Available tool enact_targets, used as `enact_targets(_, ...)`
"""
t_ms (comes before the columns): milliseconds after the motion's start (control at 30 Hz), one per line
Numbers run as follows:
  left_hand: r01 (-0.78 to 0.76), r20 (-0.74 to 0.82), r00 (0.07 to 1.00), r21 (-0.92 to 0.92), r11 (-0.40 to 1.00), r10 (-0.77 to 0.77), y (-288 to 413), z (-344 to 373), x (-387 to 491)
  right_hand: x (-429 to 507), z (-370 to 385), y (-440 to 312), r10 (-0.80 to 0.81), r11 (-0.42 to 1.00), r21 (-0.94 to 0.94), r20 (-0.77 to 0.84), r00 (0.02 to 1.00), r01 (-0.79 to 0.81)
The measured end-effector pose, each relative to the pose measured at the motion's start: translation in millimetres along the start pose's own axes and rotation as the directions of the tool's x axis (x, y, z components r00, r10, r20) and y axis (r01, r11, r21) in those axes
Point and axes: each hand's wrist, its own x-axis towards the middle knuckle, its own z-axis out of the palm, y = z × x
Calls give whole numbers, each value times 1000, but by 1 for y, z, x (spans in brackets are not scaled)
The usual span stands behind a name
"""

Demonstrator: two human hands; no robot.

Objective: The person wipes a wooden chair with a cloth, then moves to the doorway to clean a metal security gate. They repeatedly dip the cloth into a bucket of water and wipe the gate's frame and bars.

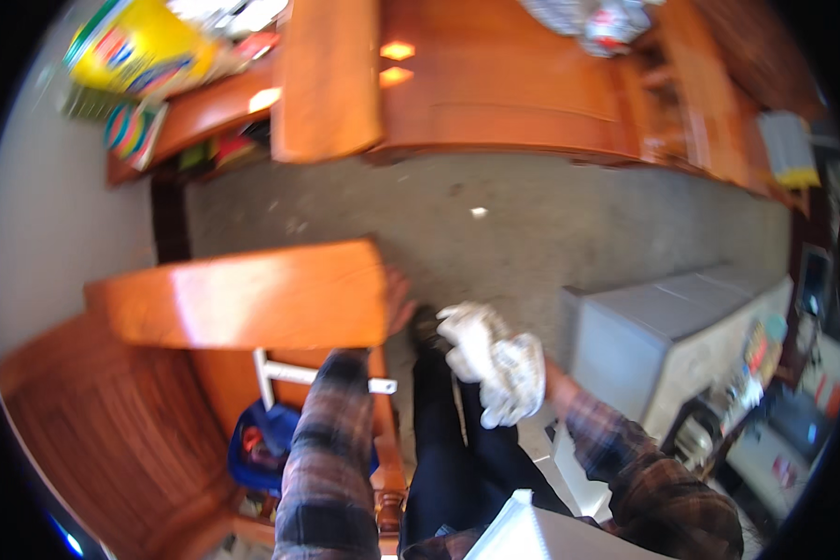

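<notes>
My left hand [397, 299] shows only partly past the rounded end of a glossy wooden armrest [252, 294]; its fingers are blurred, and the armrest hides the rest. In my right hand is a crumpled bundle of white fabric work gloves [493, 364], with darker smudges on it. The bundle covers most of that hand, leaving the wrist [560, 388] in sight. It hangs above my dark trousers. Left of my left forearm, a blue plastic container [252, 448] with red items inside stands on the wooden seat, beside a white bar [290, 371].
Across the concrete floor [504, 238] stands a wooden bench [504, 91] with a broad armrest [329, 84]. A yellow tub [147, 52] sits at the upper left. To the right is a large grey-white box-shaped object [623, 343]. A white panel [553, 535] juts up near my waist.
</notes>
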Motion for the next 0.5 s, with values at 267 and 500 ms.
enact_targets(267,279,141,960,-471,837,-241,118,4,-17,-102,32,17,123,786,606,46,991,-126)
enact_targets(500,614,677,718,-725,-312,-162,219,-8,-70,-147,58,30,-174,764,631,-2,985,136)
